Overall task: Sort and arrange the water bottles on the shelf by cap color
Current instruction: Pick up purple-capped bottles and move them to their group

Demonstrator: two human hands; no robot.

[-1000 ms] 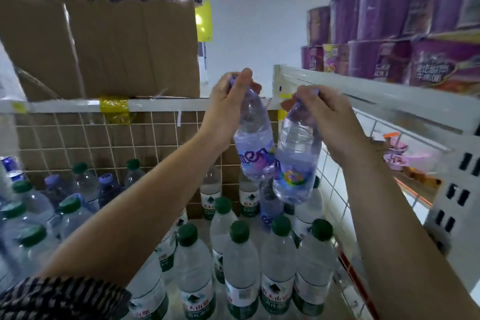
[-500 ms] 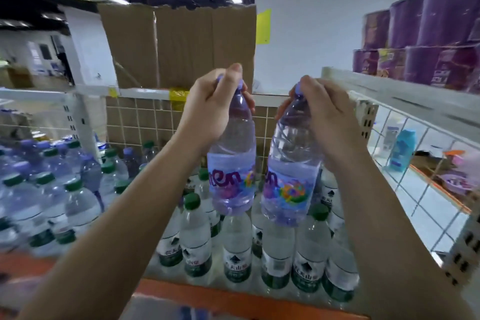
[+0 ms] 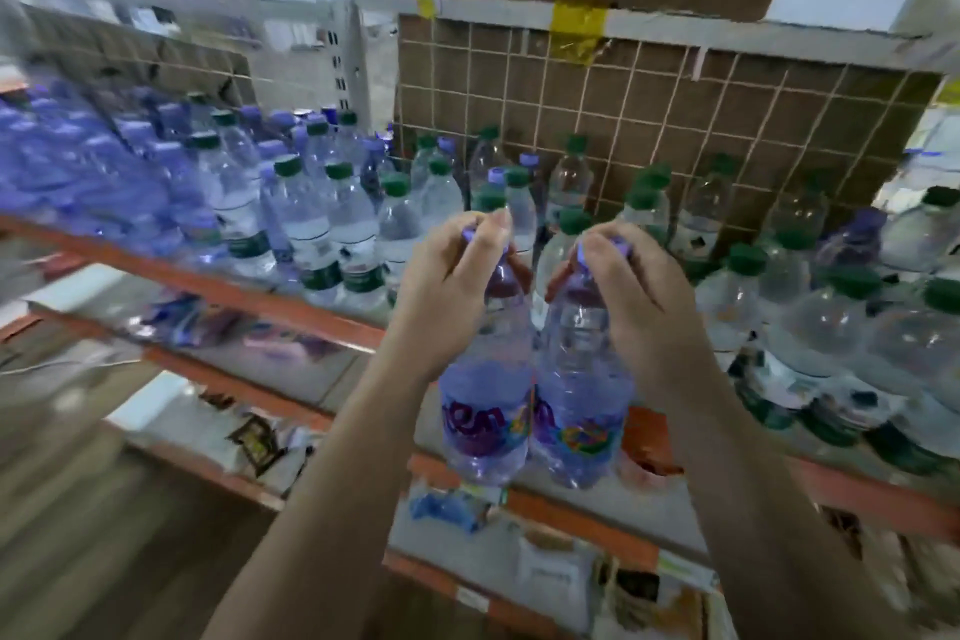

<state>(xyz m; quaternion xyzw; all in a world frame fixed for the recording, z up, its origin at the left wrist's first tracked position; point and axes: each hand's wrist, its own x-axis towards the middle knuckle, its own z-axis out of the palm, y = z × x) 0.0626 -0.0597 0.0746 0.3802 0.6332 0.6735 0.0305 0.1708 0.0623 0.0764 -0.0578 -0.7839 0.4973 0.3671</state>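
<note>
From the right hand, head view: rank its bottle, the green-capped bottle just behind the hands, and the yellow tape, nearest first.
1. Purple-capped bottle: gripped by the right hand.
2. Green-capped bottle: standing just behind.
3. Yellow tape: high up at the back.

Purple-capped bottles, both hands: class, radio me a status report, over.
Left hand grips left bottle at its neck; right hand grips right bottle. Both upright, before the shelf. Green-capped bottles crowd behind.
</note>
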